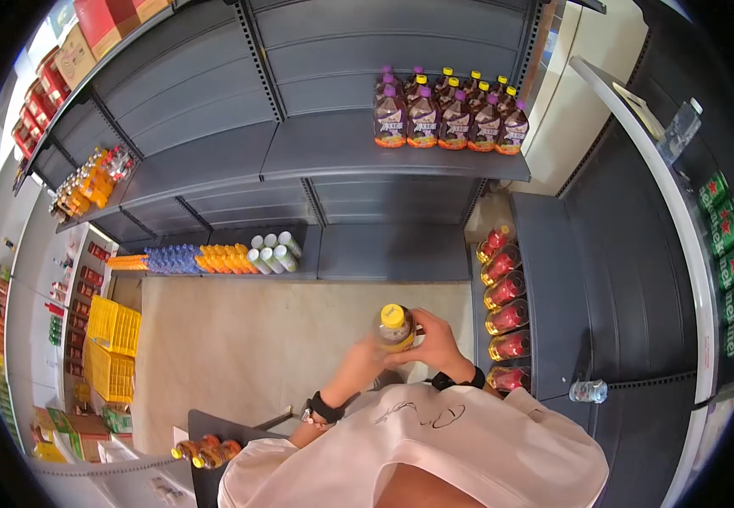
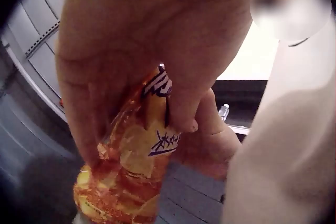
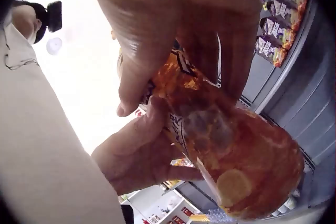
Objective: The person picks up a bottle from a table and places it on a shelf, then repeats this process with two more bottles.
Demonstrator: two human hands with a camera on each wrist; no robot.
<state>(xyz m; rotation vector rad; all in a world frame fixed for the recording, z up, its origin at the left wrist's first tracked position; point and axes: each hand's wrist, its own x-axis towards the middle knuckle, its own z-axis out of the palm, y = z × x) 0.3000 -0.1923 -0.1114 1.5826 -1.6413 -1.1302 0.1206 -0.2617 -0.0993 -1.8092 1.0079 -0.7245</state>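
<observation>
I am holding one bottle (image 1: 396, 328) close in front of my chest, between both hands, above the floor of a shop aisle. Its long axis is running roughly upright, with the yellow cap pointing up toward my face and the base hidden below my fingers.

My left hand (image 1: 358, 360) is gripping it from the left. In the left wrist view the fingers (image 2: 178, 103) are curling round the orange label of the bottle (image 2: 131, 171).

My right hand (image 1: 434, 340) is gripping it from the right and behind. In the right wrist view the thumb and fingers of that hand (image 3: 184, 24) are wrapping the upper part of the bottle (image 3: 231, 150), just beside the left hand (image 3: 142, 155). Both hands are closed on the bottle and neither is free. The two are touching each other around it, so neither is nearer than the other.

Just beyond my right hand, a row of red bottles (image 1: 506, 313) is standing on a low dark shelf (image 1: 553, 279). A small water bottle (image 1: 589, 390) is sitting farther right.

Ahead across the floor, bottles (image 1: 214, 258) are lying on the bottom shelf. Farthest, purple-capped bottles (image 1: 447, 114) are standing on a higher shelf.
</observation>
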